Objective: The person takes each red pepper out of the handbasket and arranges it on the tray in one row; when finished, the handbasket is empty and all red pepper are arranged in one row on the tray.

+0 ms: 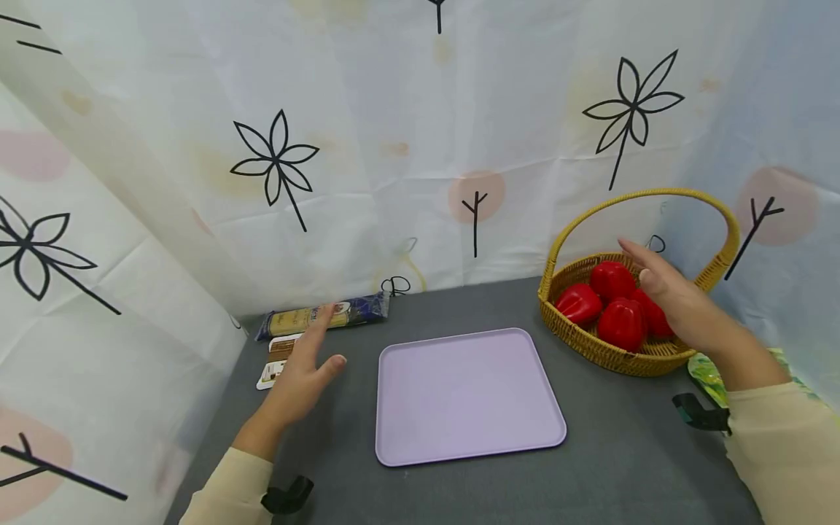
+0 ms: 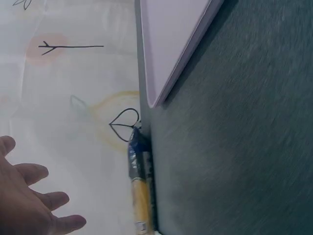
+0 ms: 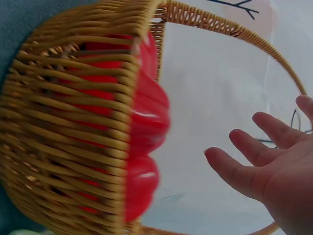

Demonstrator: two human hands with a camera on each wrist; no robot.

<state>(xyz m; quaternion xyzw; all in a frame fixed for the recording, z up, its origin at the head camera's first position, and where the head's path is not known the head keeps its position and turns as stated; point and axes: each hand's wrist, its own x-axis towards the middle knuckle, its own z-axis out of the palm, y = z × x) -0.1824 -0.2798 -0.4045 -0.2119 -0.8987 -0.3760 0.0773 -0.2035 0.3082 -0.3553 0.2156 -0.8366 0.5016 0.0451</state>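
My right hand (image 1: 679,302) is held over the right side of a wicker basket (image 1: 607,359), its fingers extended and nothing in them. Several red bell peppers (image 1: 621,324) lie in the basket, and the right wrist view shows these peppers (image 3: 149,112) rising past the woven rim (image 3: 124,122). On the other side, my left hand (image 1: 298,375) hovers with fingers spread, also holding nothing. It overlaps a brown-and-white package (image 1: 281,350) and a blue-and-yellow plastic packet (image 1: 367,309) in the head view. Between the hands lies a rectangular lilac tray (image 1: 466,397), bare inside.
A grey cloth (image 1: 623,459) covers the table. Printed white curtains (image 1: 394,109) stand behind and at both sides. The basket's tall arched handle (image 1: 646,193) rises beside my right hand. A green-and-yellow patterned item (image 1: 709,378) lies partly behind my right forearm.
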